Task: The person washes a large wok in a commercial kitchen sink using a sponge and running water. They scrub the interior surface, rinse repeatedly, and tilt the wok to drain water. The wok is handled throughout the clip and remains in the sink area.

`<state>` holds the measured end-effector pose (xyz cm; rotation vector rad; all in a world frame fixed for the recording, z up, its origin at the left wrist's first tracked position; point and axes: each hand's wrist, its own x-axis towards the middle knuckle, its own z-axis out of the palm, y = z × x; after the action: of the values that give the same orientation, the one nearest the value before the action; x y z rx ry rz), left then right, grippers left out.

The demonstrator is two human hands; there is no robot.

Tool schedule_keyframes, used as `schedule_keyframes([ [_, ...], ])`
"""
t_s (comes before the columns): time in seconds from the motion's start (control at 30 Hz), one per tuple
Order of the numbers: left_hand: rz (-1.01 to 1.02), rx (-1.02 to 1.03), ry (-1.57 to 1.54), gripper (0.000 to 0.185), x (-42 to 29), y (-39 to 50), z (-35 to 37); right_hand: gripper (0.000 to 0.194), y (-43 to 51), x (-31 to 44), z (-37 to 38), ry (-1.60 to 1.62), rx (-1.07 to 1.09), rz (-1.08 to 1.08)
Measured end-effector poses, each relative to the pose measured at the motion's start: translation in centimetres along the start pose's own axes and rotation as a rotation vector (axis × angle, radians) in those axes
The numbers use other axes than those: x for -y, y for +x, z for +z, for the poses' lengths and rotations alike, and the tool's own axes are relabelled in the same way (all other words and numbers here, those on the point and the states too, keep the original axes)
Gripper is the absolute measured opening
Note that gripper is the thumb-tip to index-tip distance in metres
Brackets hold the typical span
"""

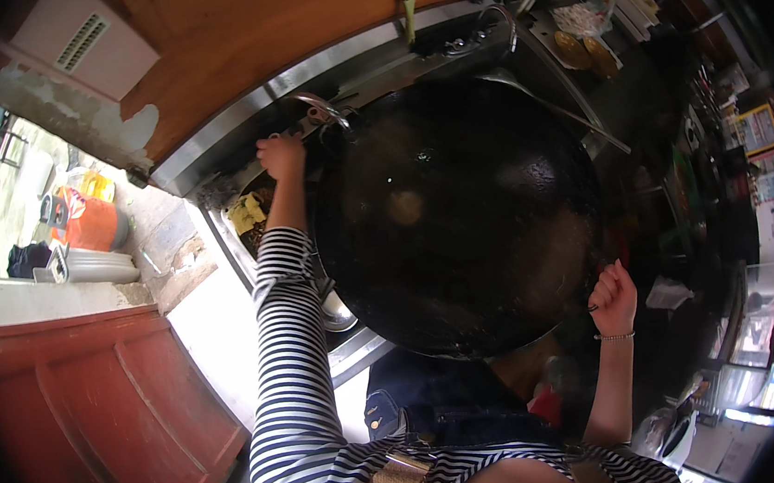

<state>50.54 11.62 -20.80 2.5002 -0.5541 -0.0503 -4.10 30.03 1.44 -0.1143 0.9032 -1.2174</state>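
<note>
A very large black wok (456, 235) fills the middle of the view, its dark inside marked with pale smears and small glints. My left hand (281, 155) is curled beyond its left side, close to a curved metal faucet (323, 106); what the fingers touch is hidden. Near the wok's lower right rim, my right hand (612, 296) is bent into a loose fist, with a bracelet at the wrist. Whether it grips a handle there is too dark to tell. A long-handled metal utensil (578, 118) lies along the wok's upper right edge.
A second faucet (502, 21) stands at the back. A plastic bag of pale food (582, 16) lies upper right, a crumpled clear bag (669, 292) right of my right hand. Beyond the doorway at left are an orange container (86, 221) and a red door (96, 409).
</note>
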Motion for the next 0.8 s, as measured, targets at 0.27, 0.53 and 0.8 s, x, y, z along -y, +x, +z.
schedule_keyframes([
  [0.27,0.678,0.241,0.467,0.023,2.0,5.6,-2.3,0.030,0.1,0.1,0.2,-0.068,-0.028,-0.015],
  [0.53,0.088,0.800,-0.884,0.009,-1.0,-3.2,-1.3,0.029,1.6,1.4,-0.2,-0.121,-0.033,0.022],
  [0.8,-0.356,1.934,-1.892,0.011,-5.3,-5.8,5.7,0.028,2.8,1.9,0.4,-0.140,0.035,0.069],
])
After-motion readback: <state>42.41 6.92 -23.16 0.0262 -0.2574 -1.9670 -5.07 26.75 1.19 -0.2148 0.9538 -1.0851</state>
